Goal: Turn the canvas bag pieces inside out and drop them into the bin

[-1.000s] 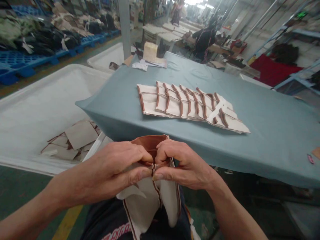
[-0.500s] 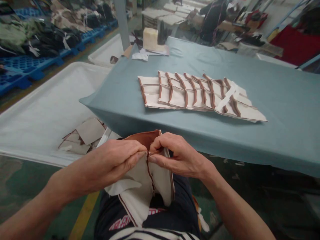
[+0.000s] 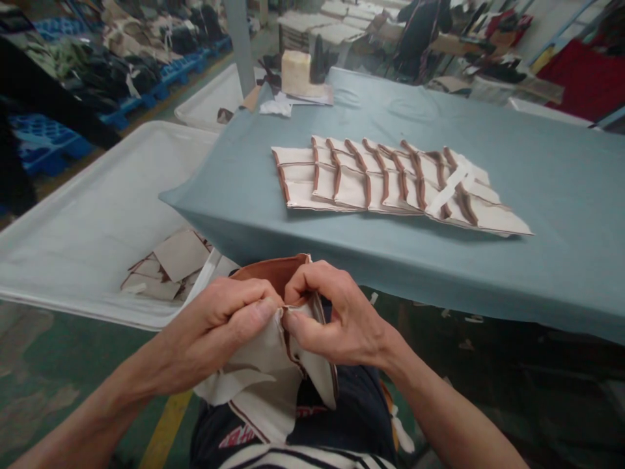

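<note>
A cream fabric piece with brown lining and dark brown seam edges [image 3: 263, 365] hangs above my lap, pinched between both hands. My left hand [image 3: 227, 319] grips its upper edge left of the middle seam, thumb on top. Just across that seam, my right hand [image 3: 332, 309] pinches the edge between thumb and curled fingers. The two sets of fingertips almost meet. Behind them the brown inside of the piece shows as a curved opening. A pale flap hangs loose under my left hand.
On the blue-covered table [image 3: 234, 215] lies an overlapping row of similar cream pieces [image 3: 351, 182] with brown edges. A white bin [image 3: 58, 221] at left holds flat pieces [image 3: 180, 254]. A yellowish block [image 3: 295, 73] stands at the table's back. A dark-clothed leg [image 3: 58, 98] shows at far left.
My fingers have shifted at the seam, and its top edge is now folded open more, showing brown between them. A person's dark-clothed leg has come into view at far left.
</note>
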`<control>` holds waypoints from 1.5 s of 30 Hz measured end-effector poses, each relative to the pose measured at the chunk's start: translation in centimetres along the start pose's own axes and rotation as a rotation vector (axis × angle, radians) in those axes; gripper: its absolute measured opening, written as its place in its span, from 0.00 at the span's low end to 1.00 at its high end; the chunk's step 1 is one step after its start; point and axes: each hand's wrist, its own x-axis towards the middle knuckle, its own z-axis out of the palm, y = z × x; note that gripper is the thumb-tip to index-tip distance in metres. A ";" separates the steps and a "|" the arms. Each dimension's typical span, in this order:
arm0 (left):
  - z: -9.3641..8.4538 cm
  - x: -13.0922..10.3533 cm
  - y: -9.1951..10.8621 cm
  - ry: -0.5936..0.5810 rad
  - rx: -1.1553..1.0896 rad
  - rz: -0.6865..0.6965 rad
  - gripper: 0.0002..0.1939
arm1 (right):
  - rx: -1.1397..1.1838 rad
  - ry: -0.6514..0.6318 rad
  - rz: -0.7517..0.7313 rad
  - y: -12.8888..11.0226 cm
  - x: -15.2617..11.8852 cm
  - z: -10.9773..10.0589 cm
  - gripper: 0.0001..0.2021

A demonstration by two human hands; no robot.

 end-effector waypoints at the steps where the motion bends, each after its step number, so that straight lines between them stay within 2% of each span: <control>1: -0.1 0.0 0.0 -0.014 -0.035 -0.028 0.18 | 0.017 -0.003 0.001 0.0 0.0 0.1 0.07; 4: -0.4 0.1 0.2 -0.058 -0.086 -0.085 0.15 | 0.063 -0.087 0.003 0.4 0.0 -0.2 0.08; 8: -1.0 0.2 0.7 -0.096 -0.063 -0.091 0.14 | 0.103 -0.224 -0.033 0.5 0.2 -1.3 0.09; 13: -1.4 0.1 0.8 -0.033 0.143 -0.005 0.14 | -0.164 -0.251 -0.111 -0.6 0.6 -1.6 0.06; 17: -1.6 -0.1 0.5 0.050 0.326 0.054 0.12 | -0.425 -0.264 -0.101 -1.7 1.1 -1.1 0.06; 20: -1.9 -0.3 0.6 0.046 0.358 0.070 0.11 | -0.484 -0.306 -0.063 -2.2 1.6 -1.2 0.06; 24: -1.9 -1.1 0.9 0.090 0.407 0.173 0.10 | -0.272 -0.299 0.009 -2.4 2.0 -1.5 0.05; 28: -1.1 -1.5 0.9 0.121 0.466 0.284 0.11 | -0.024 -0.264 0.094 -2.5 1.7 -1.4 0.06; 33: -0.1 -1.2 -0.1 0.151 0.612 0.499 0.12 | 0.305 -0.306 0.342 -2.3 1.3 -1.5 0.03; 37: 0.6 -1.2 -0.6 0.203 0.687 0.587 0.11 | 0.548 -0.320 0.505 -2.0 1.1 -1.9 0.10; 40: 0.9 -1.5 -0.7 0.214 0.666 0.599 0.10 | 0.608 -0.299 0.547 -1.6 0.8 -2.0 0.14; 45: 0.7 -1.7 0.5 0.186 0.431 0.406 0.11 | 0.544 -0.266 0.477 -1.8 0.1 -2.4 0.10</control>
